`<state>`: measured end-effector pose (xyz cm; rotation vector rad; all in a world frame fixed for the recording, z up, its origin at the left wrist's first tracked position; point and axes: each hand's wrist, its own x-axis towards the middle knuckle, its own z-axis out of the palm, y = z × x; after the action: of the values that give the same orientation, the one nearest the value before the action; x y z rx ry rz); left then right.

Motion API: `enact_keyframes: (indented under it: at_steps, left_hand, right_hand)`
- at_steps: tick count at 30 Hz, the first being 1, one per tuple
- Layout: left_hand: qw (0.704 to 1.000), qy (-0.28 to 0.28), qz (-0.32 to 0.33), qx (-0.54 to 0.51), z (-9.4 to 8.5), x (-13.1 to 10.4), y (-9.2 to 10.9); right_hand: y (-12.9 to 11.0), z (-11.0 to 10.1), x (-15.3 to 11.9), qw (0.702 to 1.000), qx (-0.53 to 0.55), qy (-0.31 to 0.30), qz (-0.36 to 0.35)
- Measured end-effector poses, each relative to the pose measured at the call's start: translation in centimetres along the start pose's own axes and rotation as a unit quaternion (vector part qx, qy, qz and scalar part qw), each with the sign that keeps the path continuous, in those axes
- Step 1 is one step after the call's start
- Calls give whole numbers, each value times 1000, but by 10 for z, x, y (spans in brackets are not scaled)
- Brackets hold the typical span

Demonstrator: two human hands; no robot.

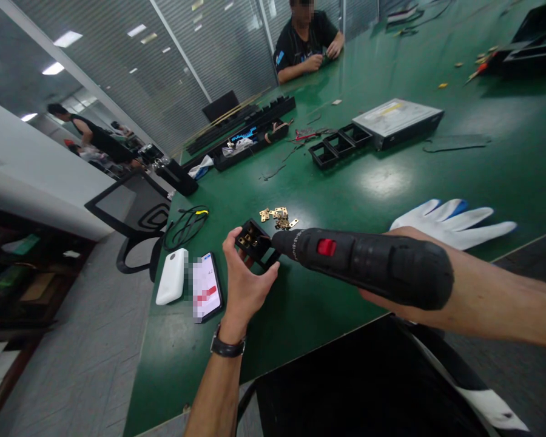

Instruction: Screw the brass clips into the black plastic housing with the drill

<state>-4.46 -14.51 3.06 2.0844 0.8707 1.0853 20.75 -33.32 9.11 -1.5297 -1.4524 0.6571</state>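
Observation:
My left hand (248, 282) grips a small black plastic frame (268, 258) with square compartments, thumb on the near side and fingers round the far left. Brass pieces (250, 237) show inside its left compartment. A black cordless drill (364, 261) with a red switch points left, its nose at the frame's right side. My right hand (382, 297) holds the drill from below, mostly hidden behind its body. The drill's tip is too dark to tell whether it touches the frame. Just beyond the frame lies a loose pile of small brass plates (279, 215).
A phone (207, 288), a white power bank (171, 276) and a coiled cable (186, 226) lie left. White gloves (455, 221) rest at right. Farther back are a black three-compartment frame (339, 145), a silver drive box (395, 118) and a black tray (250, 145). A co-worker (307, 42) sits across the table.

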Motion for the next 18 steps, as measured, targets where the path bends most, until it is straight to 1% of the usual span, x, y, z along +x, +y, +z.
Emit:
enact_keyframes:
  at_steps: [2, 5, 7, 9, 12, 14, 16, 18]
  left_hand:
    - [1000, 1, 5, 6, 0, 0, -1]
    - [999, -14, 16, 24, -3, 0, -6]
    - [998, -42, 23, 41, -7, 1, -9]
    - [994, -78, 29, 64, -11, 3, -11]
    - [986, -129, 45, 98, -16, 8, -9]
    - [981, -147, 62, 112, -19, 10, -5]
    - [979, -141, 77, 127, -22, 10, -3]
    - [980, -114, 76, 144, -25, 11, -4]
  right_hand:
    - [-5, -1, 3, 998, -43, -42, -34]
    - [-12, -1, 5, 984, -148, -92, -28]
    - [-13, 0, 5, 966, -238, -99, -36]
    - [-13, 1, 5, 948, -294, -105, -62]
    - [-8, -3, 5, 945, -294, -108, -98]
    - [-3, -8, 3, 947, -281, -90, -127]
    - [2, -16, -1, 947, -271, -66, -161]
    - [7, -22, -7, 944, -266, -47, -189]
